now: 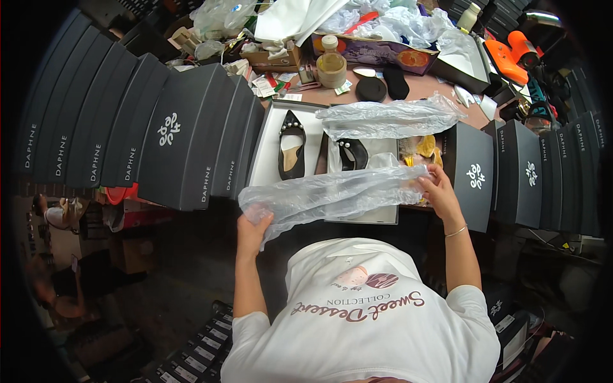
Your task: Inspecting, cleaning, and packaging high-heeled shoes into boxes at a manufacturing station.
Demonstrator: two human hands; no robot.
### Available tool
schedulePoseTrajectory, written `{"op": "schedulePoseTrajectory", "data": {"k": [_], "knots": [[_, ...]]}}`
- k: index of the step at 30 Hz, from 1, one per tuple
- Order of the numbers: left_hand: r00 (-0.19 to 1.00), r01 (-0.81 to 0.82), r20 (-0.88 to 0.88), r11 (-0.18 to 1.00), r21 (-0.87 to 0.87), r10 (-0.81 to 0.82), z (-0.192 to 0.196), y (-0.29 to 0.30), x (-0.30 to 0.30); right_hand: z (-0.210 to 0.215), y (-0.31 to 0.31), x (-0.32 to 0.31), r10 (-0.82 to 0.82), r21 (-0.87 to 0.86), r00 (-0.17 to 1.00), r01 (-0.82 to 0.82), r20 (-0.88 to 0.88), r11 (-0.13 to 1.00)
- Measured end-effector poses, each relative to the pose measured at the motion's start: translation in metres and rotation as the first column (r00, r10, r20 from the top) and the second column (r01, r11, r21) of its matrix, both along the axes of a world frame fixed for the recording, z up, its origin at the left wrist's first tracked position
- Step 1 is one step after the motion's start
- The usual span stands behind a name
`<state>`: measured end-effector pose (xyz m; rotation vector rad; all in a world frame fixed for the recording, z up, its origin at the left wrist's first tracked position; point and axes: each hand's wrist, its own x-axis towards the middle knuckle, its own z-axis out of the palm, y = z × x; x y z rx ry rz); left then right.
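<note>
My left hand (253, 233) and my right hand (440, 193) are both closed on a clear plastic bag (332, 195), pulled out lengthwise between them. It hangs over the near edge of an open white-lined shoebox (265, 143). Inside, a black pointed flat shoe (292, 145) with pearl-like beads lies on the left. To its right sits a second black shoe (353, 155), partly hidden by plastic and white paper (382, 162). Another clear plastic bag (393, 119) lies across the box's far side. A bracelet circles my right wrist.
Rows of dark shoeboxes stand at left (185, 127) and right (469, 169). Beyond the open box are a jar of yellowish liquid (331, 67), a round black tin (371, 89), a fruit carton (383, 54) heaped with crumpled paper, and an orange tape dispenser (506, 62).
</note>
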<state>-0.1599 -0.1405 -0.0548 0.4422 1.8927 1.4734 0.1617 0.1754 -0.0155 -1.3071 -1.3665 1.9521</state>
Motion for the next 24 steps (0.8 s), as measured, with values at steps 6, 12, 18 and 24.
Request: {"op": "schedulePoseTrajectory", "data": {"k": [6,12,18,24], "knots": [[0.948,-0.097,0.310,0.994,0.056,0.075,0.009,0.007,-0.005,-0.040,0.004,0.009,0.098,0.077,0.989,-0.090,-0.112,0.993],[0.943,-0.121,0.324,0.983,0.140,0.070,-0.005,0.007,-0.006,-0.011,0.011,0.012,-0.094,0.008,0.973,0.097,-0.210,0.995],[0.905,-0.167,0.424,0.943,0.289,0.031,-0.006,0.004,-0.011,-0.012,0.022,0.041,0.029,-0.038,0.958,-0.041,-0.286,0.998],[0.783,-0.107,0.600,0.914,0.390,-0.164,0.006,0.009,-0.022,-0.018,0.035,0.060,0.122,-0.110,0.960,-0.154,-0.254,0.982]]}}
